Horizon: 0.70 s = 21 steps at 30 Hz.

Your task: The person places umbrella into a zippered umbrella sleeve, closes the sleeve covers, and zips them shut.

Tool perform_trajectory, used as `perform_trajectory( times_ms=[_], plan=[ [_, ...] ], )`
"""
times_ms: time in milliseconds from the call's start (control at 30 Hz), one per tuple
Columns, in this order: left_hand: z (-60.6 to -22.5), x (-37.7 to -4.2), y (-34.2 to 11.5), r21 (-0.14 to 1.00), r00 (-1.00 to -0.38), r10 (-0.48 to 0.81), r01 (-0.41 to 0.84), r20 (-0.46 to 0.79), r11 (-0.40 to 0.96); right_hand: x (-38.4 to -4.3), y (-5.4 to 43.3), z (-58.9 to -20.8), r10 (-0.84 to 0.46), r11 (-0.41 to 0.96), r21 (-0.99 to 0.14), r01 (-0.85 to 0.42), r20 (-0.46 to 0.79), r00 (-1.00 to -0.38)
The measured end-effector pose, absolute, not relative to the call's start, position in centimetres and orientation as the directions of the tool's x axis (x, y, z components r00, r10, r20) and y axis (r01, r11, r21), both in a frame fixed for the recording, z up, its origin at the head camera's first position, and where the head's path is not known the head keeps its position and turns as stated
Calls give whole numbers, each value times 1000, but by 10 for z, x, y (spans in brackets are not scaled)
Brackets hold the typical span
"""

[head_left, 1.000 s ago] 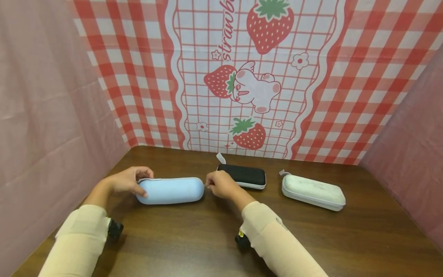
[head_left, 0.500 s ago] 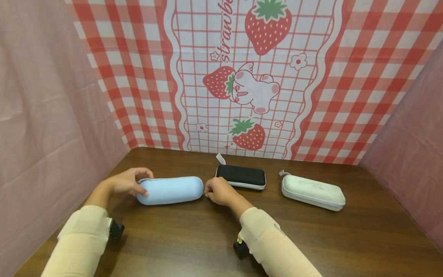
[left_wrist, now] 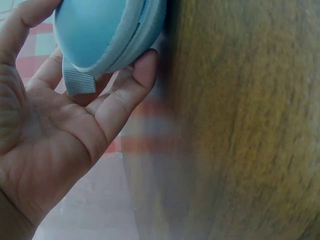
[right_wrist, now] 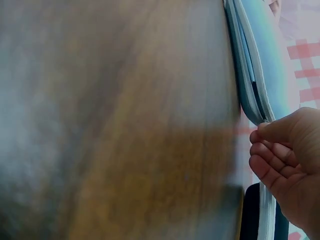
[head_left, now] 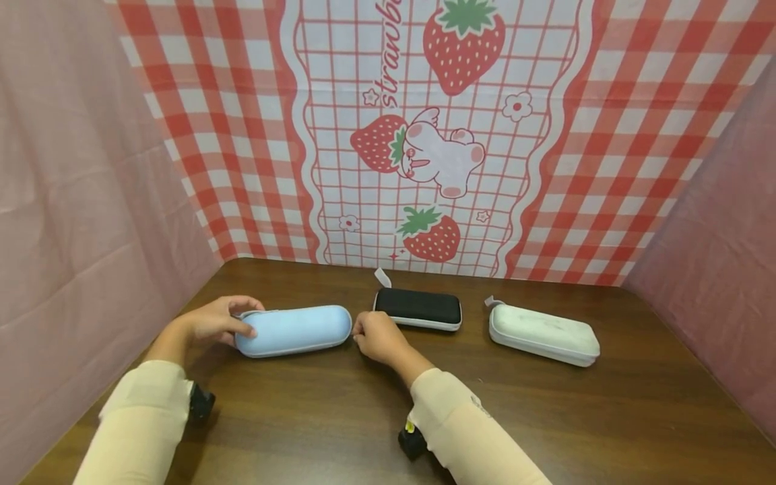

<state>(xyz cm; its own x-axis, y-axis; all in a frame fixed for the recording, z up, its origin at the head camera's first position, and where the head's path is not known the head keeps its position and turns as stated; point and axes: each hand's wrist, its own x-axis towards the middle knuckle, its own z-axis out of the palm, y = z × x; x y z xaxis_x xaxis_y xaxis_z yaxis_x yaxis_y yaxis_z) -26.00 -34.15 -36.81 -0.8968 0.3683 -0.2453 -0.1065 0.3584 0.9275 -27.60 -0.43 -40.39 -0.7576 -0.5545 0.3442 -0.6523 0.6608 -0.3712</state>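
A light blue zippered pencil case (head_left: 300, 329) lies on the brown table. My left hand (head_left: 218, 321) grips its left end, thumb on the front and fingers behind; the left wrist view shows a ribbed fabric tab (left_wrist: 79, 77) hanging near the palm. At the right end of the case, my right hand (head_left: 380, 337) pinches at the zipper with thumb and index finger. The zipper pull itself is hidden by the fingertips. In the right wrist view, a dark narrow gap (right_wrist: 256, 94) shows between the zipper edges close to the pinching fingers.
Just behind my right hand lies a black pencil case (head_left: 418, 306) with white edging and a tab. Farther right is a pale green marbled pencil case (head_left: 544, 331). A strawberry-print checked cloth (head_left: 430, 155) hangs behind the table, with pink cloth (head_left: 85, 202) along the sides.
My right hand has shifted slightly toward me around the blue case's right end. The left hand keeps its grip on the other end. The head view has shifted a little.
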Motion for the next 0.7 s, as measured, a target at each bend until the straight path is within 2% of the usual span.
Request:
perform_trajectory(
  times_ms=[167,400,700],
  plan=[
    [-371,-262,-343,921,-903,342,-126,-260,368,-272,-8,-405,-565,649,-381,-658,338,-753],
    [-373,-263,-345,914,-904,322,-151,-281,376,-267,-18,-404,-596,645,-341,-684,335,-730],
    [-375,-264,-347,912,-904,313,-164,-291,376,-259,-33,-404,-549,699,-304,-647,350,-759]
  ],
)
